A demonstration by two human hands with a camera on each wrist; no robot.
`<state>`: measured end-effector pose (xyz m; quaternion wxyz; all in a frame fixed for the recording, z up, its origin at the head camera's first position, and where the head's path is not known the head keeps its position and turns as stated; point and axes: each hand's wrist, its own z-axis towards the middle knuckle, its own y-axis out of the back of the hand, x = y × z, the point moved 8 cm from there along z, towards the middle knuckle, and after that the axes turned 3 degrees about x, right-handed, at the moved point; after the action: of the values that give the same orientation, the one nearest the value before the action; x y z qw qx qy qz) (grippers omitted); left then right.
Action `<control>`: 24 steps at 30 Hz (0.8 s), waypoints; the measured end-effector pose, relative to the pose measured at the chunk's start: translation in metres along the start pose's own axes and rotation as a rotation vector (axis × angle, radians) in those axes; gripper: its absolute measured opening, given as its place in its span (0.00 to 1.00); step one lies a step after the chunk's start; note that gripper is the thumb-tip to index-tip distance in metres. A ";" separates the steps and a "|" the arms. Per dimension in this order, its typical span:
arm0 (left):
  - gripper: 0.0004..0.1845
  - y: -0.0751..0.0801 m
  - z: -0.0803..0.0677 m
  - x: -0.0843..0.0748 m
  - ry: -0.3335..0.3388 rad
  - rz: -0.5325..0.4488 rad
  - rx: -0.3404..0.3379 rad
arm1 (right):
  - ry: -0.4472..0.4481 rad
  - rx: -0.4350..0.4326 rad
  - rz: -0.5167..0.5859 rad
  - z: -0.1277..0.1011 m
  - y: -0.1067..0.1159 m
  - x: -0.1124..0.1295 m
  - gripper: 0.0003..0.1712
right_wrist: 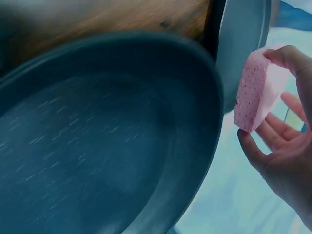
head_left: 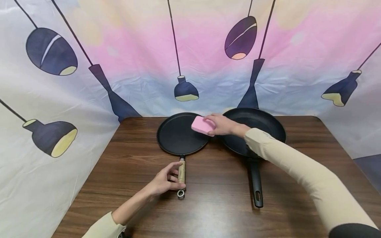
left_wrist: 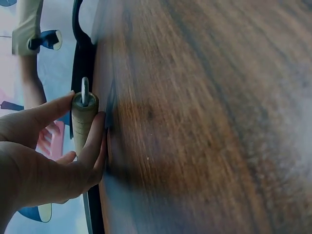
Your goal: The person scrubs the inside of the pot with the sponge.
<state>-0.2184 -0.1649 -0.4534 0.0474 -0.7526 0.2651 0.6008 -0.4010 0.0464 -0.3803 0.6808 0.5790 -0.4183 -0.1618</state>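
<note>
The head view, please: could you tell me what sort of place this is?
Probably a staged tabletop set, not a real kitchen: a printed lamp-pattern backdrop hangs behind a wooden table holding two black pans and a pink sponge.

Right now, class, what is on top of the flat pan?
A pink sponge, held by the right hand, sits over the flat pan at its right rim. Whatever lies beneath the sponge is hidden.

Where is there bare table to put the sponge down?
Bare wood lies left of the flat pan, along the near edge of the table between the two handles, and right of the deeper pan. The middle back is crowded: both pans, the sponge and the right hand.
</note>
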 end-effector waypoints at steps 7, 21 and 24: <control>0.48 0.002 0.004 0.002 0.014 -0.063 0.017 | -0.013 0.082 -0.049 0.043 -0.024 0.014 0.44; 0.51 0.004 0.006 0.008 0.047 -0.089 -0.017 | -0.086 0.216 -0.168 0.049 -0.045 0.016 0.31; 0.51 0.003 0.007 0.007 0.036 -0.097 -0.004 | -0.053 0.194 -0.171 0.044 -0.049 0.023 0.32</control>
<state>-0.2255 -0.1674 -0.4615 0.0699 -0.7753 0.2280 0.5848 -0.4075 -0.0118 -0.4175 0.5939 0.6714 -0.3991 -0.1931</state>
